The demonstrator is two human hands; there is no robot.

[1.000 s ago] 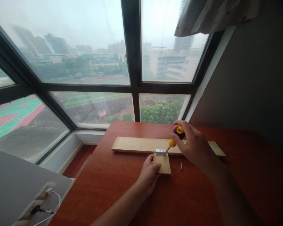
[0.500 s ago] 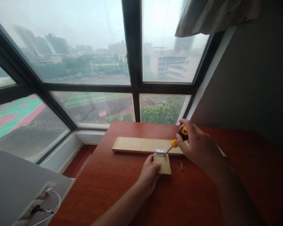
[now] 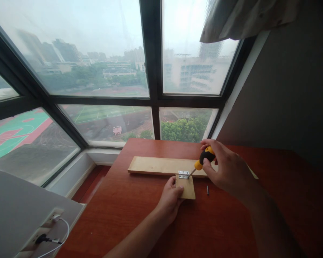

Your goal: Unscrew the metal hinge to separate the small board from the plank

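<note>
My left hand (image 3: pixel 171 200) grips a small wooden block (image 3: pixel 187 190) by its left side, thumb on top. A silver metal hinge (image 3: pixel 183 174) lies along the block's far edge. In my right hand (image 3: pixel 228 166) is a yellow and black screwdriver (image 3: pixel 206 156), held slanted with the fingers around its handle. Its tip meets the right part of the hinge; the screw head under it is too small to make out. Behind the block lies a long wooden board (image 3: pixel 156 165), partly covered by my right hand.
On the reddish-brown table (image 3: pixel 129 211), a short dark metal piece, perhaps a screwdriver bit (image 3: pixel 207 190), lies right of the block. Windows stand beyond the table. A wall socket with plugs and a white cable (image 3: pixel 68 229) is at lower left.
The fingers of my right hand have shifted and the screwdriver handle has turned and dipped slightly. My left hand and the block have stayed in place.
</note>
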